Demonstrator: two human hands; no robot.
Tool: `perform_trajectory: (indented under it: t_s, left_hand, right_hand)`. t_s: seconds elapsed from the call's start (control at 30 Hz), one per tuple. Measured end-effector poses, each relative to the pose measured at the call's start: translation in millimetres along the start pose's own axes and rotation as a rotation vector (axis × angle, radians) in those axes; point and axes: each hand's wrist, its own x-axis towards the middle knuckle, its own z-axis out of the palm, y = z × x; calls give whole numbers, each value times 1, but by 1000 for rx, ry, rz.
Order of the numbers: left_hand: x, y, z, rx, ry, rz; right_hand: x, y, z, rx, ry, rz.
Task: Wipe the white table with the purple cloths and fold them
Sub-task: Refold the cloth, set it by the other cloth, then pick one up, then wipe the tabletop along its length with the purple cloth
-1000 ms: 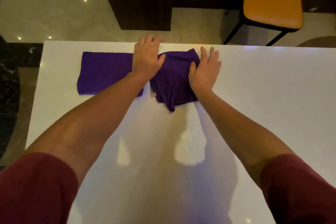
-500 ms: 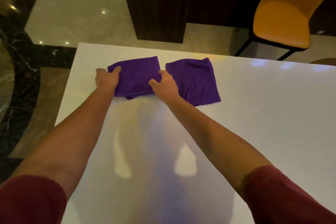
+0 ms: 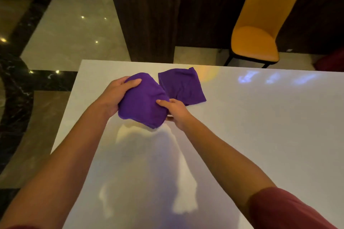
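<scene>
Both the left hand (image 3: 116,95) and right hand (image 3: 176,110) grip a folded purple terry cloth (image 3: 142,101) between their fingers, just beside a second folded purple cloth (image 3: 183,86) lying flat beyond the right fingertips.

both bare forearms reach from the lower corners toward frame centre, dark red sleeves at the elbows. the left hand (image 3: 115,95) curls, thumb on top, around what it grips; the right hand (image 3: 175,110) pinches with thumb extended left.

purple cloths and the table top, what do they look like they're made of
Held cloth and folded cloth: soft fabric, likely microfibre or terry; matte, fuzzy, sagging and creasing. White table: hard, smooth, semi-gloss top, maybe laminate or stone; it mirrors lights and the arms. Exact material unclear.
</scene>
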Motion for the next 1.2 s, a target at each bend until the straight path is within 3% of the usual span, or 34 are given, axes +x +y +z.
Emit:
perform_trajectory:
  t_s: [0.23, 0.4, 0.63, 0.73, 0.93, 1.0, 1.07, 1.2]
  left_hand:
    - [-53, 0, 84, -115, -116, 108]
    - [-70, -33, 155, -25, -41, 171]
    - [-79, -120, 283, -127, -122, 95]
    - [-75, -148, 344, -88, -50, 6]
    - [-61, -159, 449, -120, 41, -100]
    - [-53, -161, 475, -130, 47, -124]
    - [-46, -166, 493, 16, 113, -146]
    - [-45, -185, 477, 604, 477, 18]
  right_hand:
    - [-94, 1, -81, 130, 70, -218]
    - [-141, 3, -165, 63, 181, -375]
    - [-153, 33, -295, -18, 182, -280]
    - [-144, 40, -362, -185, 114, -211]
    - [-115, 15, -461, -943, 151, -277]
    - [-102, -1, -473, -1091, 189, -329]
    - [-91, -14, -477, -1198, 248, -342]
    - [-77, -15, -464, -1273, 385, -338]
